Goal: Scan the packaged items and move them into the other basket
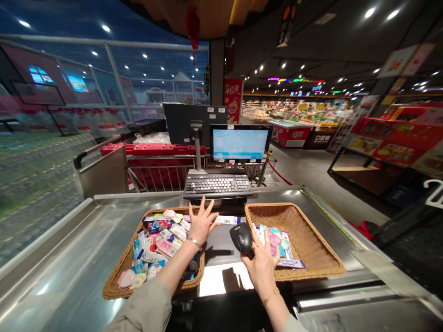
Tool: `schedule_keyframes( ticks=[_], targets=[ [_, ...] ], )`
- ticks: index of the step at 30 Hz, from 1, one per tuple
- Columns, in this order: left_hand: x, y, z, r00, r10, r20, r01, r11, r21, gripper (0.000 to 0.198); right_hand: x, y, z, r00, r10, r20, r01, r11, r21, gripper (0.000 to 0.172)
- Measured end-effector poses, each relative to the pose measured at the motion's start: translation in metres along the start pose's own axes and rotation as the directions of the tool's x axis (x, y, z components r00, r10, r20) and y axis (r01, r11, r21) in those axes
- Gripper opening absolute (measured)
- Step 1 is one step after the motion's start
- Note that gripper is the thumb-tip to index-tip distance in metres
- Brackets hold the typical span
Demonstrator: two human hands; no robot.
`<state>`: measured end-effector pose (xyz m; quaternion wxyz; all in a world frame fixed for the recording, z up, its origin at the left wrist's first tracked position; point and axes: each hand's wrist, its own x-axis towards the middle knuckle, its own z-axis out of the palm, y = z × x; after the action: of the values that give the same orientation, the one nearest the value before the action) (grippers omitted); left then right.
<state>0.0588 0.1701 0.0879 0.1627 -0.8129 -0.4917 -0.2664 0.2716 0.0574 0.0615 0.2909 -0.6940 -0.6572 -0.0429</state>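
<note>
My left hand (201,225) is spread with its fingers apart over the back right corner of the left wicker basket (112,281). That basket is full of small packaged goods, among them a pink-and-white box (166,247) and a blue box (159,225). Beside my left fingertips, a long white box with a purple end (226,220) lies across the counter; whether the hand touches it I cannot tell. My right hand (260,265) is wrapped round a black handheld barcode scanner (241,238). Just beyond that hand, the right wicker basket (316,246) holds several packages (285,246), partly hidden by my fingers.
A black keyboard (218,184) sits behind the baskets, below a lit monitor (241,144) and a second screen seen from behind (194,123). The metal counter (65,267) has a raised left edge. Red-laden shelves (387,138) stand at the right.
</note>
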Motion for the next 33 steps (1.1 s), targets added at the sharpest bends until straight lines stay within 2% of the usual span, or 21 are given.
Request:
schedule_keyframes(
  ticks=[8, 15, 23, 27, 33],
  targets=[
    [0.016, 0.021, 0.012, 0.997, 0.074, 0.019, -0.074, 0.997, -0.037, 0.023, -0.002, 0.018, -0.009, 0.995, 0.089, -0.037, -0.09, 0.995, -0.035, 0.043],
    [0.031, 0.038, 0.02, 0.988, 0.152, 0.04, -0.149, 0.986, -0.071, 0.024, -0.002, 0.036, -0.018, 0.989, 0.128, -0.072, -0.133, 0.989, -0.062, 0.033],
    [0.046, 0.061, 0.035, 0.971, 0.233, 0.043, -0.227, 0.967, -0.12, 0.022, 0.0, 0.059, -0.029, 0.969, 0.226, -0.097, -0.233, 0.97, -0.071, 0.036],
    [0.055, 0.075, 0.046, 0.951, 0.303, 0.052, -0.292, 0.944, -0.155, 0.021, 0.001, 0.077, -0.034, 0.956, 0.265, -0.127, -0.276, 0.958, -0.081, 0.04],
    [0.068, 0.096, 0.063, 0.9, 0.427, 0.088, -0.405, 0.894, -0.192, 0.019, 0.002, 0.097, -0.04, 0.927, 0.331, -0.178, -0.345, 0.937, -0.056, 0.035]
  ],
)
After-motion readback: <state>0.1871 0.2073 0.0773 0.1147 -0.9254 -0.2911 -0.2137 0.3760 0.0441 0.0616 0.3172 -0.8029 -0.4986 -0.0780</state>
